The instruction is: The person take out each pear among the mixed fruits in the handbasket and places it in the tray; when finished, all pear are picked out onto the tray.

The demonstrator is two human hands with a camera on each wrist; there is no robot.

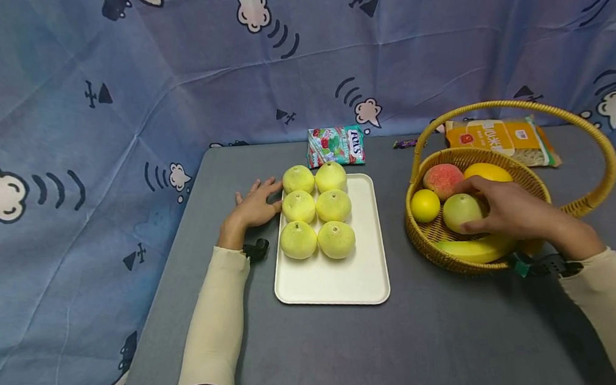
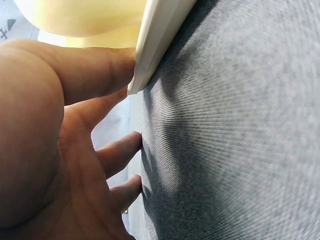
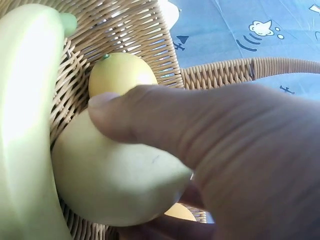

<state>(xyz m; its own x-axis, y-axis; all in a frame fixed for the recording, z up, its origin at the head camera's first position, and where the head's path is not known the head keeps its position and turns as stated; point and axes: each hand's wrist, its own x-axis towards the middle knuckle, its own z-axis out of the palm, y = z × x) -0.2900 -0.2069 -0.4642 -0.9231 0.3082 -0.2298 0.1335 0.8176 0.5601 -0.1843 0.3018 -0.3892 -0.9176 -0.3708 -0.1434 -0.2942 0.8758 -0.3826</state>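
My right hand (image 1: 518,207) reaches into a wicker basket (image 1: 421,245) and grips a pale green round fruit (image 1: 459,214), thumb on one side and fingers on the other. Around that fruit lie a banana (image 1: 475,251), a peach (image 1: 443,179), a small yellow lemon-like fruit (image 1: 425,206) and a larger yellow fruit (image 1: 489,172). My left hand (image 1: 256,207) rests at the left edge of a white tray (image 1: 332,283), fingers spread; in the left wrist view the thumb (image 2: 100,72) touches the tray's rim (image 2: 150,55). Several yellow-green round fruits (image 1: 336,239) stand in two columns on the tray.
The basket's tall handle (image 1: 525,103) arches over the right forearm's side. Behind the tray lies a FOX'S candy bag (image 1: 335,146). A small purple wrapped candy (image 1: 405,144) and an orange food packet (image 1: 501,142) lie at the grey table's (image 1: 431,341) back, before a patterned blue curtain (image 1: 319,63).
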